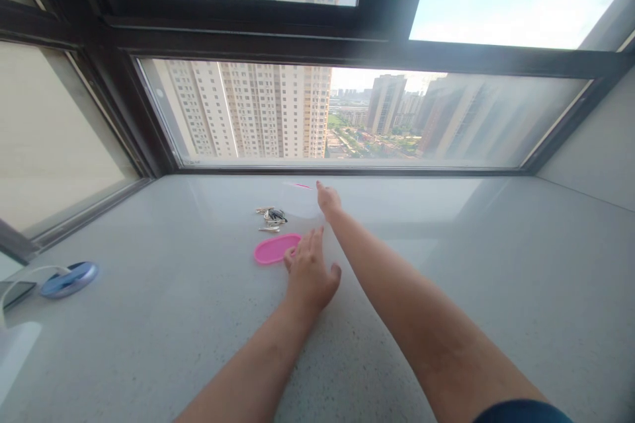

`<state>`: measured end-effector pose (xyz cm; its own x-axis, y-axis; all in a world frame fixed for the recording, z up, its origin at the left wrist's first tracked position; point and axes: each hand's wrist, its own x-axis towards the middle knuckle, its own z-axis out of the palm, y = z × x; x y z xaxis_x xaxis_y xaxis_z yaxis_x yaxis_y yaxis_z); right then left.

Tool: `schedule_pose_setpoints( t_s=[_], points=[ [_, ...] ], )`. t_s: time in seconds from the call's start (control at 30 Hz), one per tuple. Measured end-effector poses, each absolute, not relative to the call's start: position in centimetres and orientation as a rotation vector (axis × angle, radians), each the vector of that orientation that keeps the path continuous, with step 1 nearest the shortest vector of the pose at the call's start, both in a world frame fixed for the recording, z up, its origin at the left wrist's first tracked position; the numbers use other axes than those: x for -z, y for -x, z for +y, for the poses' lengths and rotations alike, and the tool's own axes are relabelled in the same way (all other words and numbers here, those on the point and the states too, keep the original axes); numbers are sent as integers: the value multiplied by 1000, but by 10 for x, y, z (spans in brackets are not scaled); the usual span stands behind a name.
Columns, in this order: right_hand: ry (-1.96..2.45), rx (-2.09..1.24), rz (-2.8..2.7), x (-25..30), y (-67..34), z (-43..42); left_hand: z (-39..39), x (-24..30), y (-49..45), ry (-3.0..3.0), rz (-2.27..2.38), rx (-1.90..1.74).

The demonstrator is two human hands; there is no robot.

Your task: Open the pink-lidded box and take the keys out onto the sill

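Observation:
A pink oval tray (270, 250) lies on the pale speckled sill, and my left hand (311, 272) rests over its right end. The fingers of that hand are stretched out and the thumb is spread to the right. Farther off, my right hand (329, 199) is closed at the right edge of a clear plastic bag (299, 201) with a pink strip along its top. Its fingertips are small in view. Left of the bag lies a small pile of silver and black hair clips (274, 215), with one silver clip (269, 230) apart in front.
At the left stands a round bluish charger-like disc (69, 279) with a white cable, beside a dark flat device (17, 294). A dark window frame (347, 170) closes off the sill's far side. A white wall (590, 139) bounds the right.

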<state>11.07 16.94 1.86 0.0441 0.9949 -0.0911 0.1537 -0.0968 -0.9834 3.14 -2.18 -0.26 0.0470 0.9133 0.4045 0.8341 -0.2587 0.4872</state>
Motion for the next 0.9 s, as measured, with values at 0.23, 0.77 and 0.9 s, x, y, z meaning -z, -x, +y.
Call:
schedule_pose_setpoints(
  t_s=[0.23, 0.77, 0.9],
  points=[
    [1424, -931, -1007, -21, -145, 124, -15, 7, -23, -2094, 1990, -877],
    [994, -1116, -623, 19, -205, -8, 8, -10, 29, -1833, 1843, -1002],
    [936, -1161, -615, 21, -208, -5, 13, -9, 36, -1705, 1803, -1158]
  ],
)
